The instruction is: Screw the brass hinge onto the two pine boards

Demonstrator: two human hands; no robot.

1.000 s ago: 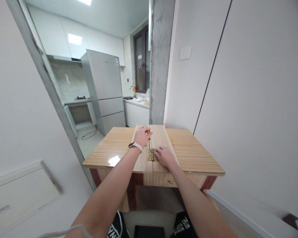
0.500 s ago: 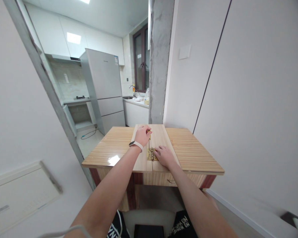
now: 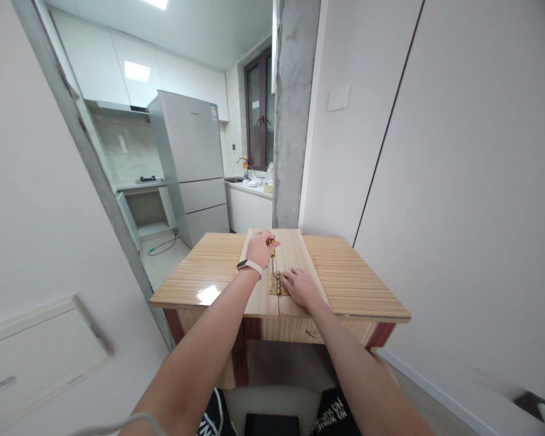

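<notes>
The hinge (image 3: 273, 287) lies on the boards (image 3: 293, 251), its pin (image 3: 278, 283) pointing straight ahead, the right hand (image 3: 302, 287) loosely spread and touching its right side, the left hand (image 3: 260, 247) farther off, pinching an upright screwdriver (image 3: 273, 252)

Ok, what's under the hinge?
The hinge lies across the seam between two boards, whose pale wood shows around it. What lies directly beneath is covered; the right hand also hides part of the hinge's right side.

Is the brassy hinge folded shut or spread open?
Spread open: the hinge lies across the seam, one leaf on the left board, the other, partly under the right hand, on the right board.
</notes>
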